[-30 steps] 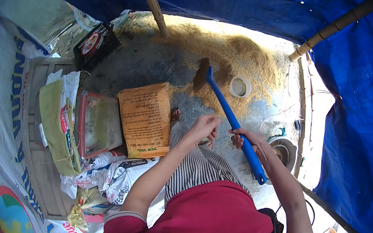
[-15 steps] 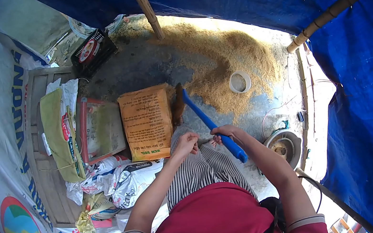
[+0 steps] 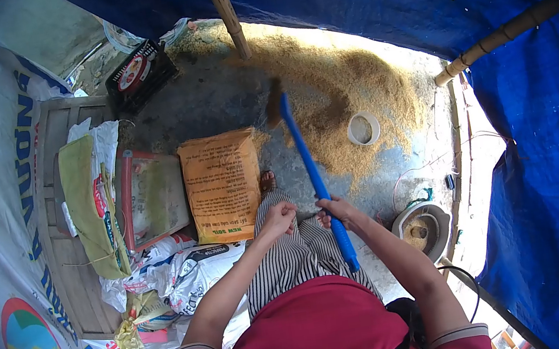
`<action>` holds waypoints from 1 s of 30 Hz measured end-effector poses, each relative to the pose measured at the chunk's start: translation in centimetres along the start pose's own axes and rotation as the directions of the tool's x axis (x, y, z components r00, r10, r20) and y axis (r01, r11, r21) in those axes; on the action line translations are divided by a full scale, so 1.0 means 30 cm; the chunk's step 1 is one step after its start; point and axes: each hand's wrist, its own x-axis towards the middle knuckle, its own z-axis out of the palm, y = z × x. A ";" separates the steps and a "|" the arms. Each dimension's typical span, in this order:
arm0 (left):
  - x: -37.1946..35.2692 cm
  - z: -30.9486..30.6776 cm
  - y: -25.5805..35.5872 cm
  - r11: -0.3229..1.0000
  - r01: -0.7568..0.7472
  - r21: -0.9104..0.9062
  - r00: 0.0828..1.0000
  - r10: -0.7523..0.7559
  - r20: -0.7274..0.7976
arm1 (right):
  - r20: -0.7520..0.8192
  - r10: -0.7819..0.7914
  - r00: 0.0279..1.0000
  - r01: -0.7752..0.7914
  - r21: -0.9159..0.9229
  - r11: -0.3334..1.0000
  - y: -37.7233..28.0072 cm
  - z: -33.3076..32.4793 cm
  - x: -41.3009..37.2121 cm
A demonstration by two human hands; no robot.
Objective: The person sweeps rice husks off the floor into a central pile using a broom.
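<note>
My right hand (image 3: 335, 211) is wrapped around the long blue handle of a broom (image 3: 306, 149). The broom's dark brown head (image 3: 274, 103) is blurred and reaches the near left side of the spread of golden grain-like husks (image 3: 366, 75) on the floor. My left hand (image 3: 279, 218) is curled into a loose fist over my striped trousers, and nothing shows in it. To its left lies an orange printed sack (image 3: 223, 186), with a few husks at its upper right edge. A white round container (image 3: 363, 129) sits in the husk pile.
A grey bucket (image 3: 435, 227) with some material inside stands at right. A black crate (image 3: 140, 76) sits at the far left, near a bamboo pole (image 3: 225, 13). White plastic bags (image 3: 200, 273) and a red-framed panel (image 3: 153, 197) lie to the left. Blue tarpaulin (image 3: 523, 109) hangs at right.
The broom head has swung forward and slightly right, away from the orange sack's edge, and my foot now shows. The handle's near end has moved closer to my body. My left hand is nearly still.
</note>
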 end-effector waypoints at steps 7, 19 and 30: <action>0.015 -0.043 0.028 0.996 0.000 0.093 1.000 0.003 -0.029 | -0.065 -0.033 0.997 0.025 -0.131 0.991 0.043 -0.006 0.199; 0.067 -0.062 0.016 0.993 0.042 0.110 0.999 -0.042 0.002 | 0.010 -0.002 1.000 0.002 -0.014 1.000 0.037 0.038 0.104; 0.014 0.056 0.054 0.926 0.263 -0.271 0.943 -0.187 0.275 | -0.239 -0.259 0.936 0.223 -0.167 0.960 0.018 0.079 0.288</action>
